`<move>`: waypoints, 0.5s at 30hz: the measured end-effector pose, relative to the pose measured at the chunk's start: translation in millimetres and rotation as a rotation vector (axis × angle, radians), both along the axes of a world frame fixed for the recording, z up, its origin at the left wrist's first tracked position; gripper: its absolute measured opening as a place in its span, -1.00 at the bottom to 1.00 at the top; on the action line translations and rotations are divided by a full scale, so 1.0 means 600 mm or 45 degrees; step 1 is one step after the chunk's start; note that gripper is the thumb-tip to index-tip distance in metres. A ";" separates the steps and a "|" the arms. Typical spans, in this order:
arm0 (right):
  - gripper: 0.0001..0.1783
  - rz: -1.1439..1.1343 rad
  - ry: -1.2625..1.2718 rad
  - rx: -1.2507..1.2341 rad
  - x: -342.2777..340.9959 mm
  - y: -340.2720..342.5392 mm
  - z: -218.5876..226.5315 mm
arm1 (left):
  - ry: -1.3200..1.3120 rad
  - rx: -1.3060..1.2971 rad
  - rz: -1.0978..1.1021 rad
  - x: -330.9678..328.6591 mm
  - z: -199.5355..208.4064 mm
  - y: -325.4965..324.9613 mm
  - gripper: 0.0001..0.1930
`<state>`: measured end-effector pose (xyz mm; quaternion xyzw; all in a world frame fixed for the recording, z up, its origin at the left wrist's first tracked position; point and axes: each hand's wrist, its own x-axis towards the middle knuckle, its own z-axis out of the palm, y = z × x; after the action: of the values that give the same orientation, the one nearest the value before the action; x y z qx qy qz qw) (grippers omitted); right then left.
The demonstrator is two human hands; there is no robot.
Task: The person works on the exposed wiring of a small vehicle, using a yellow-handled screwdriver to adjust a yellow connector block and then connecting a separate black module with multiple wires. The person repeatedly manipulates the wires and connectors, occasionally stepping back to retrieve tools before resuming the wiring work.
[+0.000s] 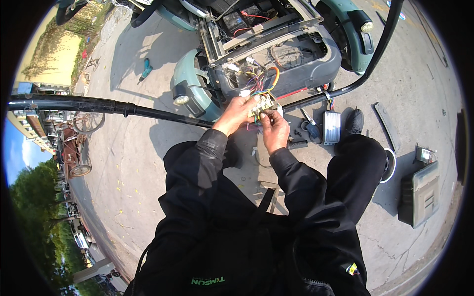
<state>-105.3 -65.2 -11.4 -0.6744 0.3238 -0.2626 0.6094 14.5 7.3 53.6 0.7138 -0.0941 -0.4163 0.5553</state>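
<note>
A pale cream cluster of wire connectors (264, 102) is held in front of the vehicle's grey body. My left hand (237, 114) is closed round its left side, with the thumb and fingers near its top. My right hand (275, 130) pinches at its lower right edge; the exact piece between those fingertips is partly hidden. Red, purple, yellow and orange wires (260, 81) run from the cluster up into the opened body of the vehicle (303, 69). A few thin pink wires hang below my left fingers.
A long black bar (163, 115) crosses beside my hands. Right of them lie a silver finned box (332, 129), a tool with a pale blade (308, 116) and a black grip (297, 144). A toolbox (405, 197) stands far right; a teal power tool (145, 70) lies left.
</note>
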 end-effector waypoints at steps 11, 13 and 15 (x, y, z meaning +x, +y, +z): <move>-0.78 0.105 0.018 -0.086 0.000 -0.010 0.005 | -0.132 -0.172 0.126 -0.001 -0.020 0.002 -0.60; -0.80 0.187 0.128 -0.009 -0.003 -0.008 0.007 | -0.102 -0.218 0.128 0.001 -0.022 0.003 -0.64; -0.79 0.219 0.100 0.041 -0.008 -0.007 0.008 | 0.028 -0.265 0.101 0.001 -0.023 0.005 -0.65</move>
<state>-110.2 -69.5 -6.7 -0.6997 0.2925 -0.1774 0.6272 15.2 10.4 40.0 0.6507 -0.1024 -0.3897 0.6436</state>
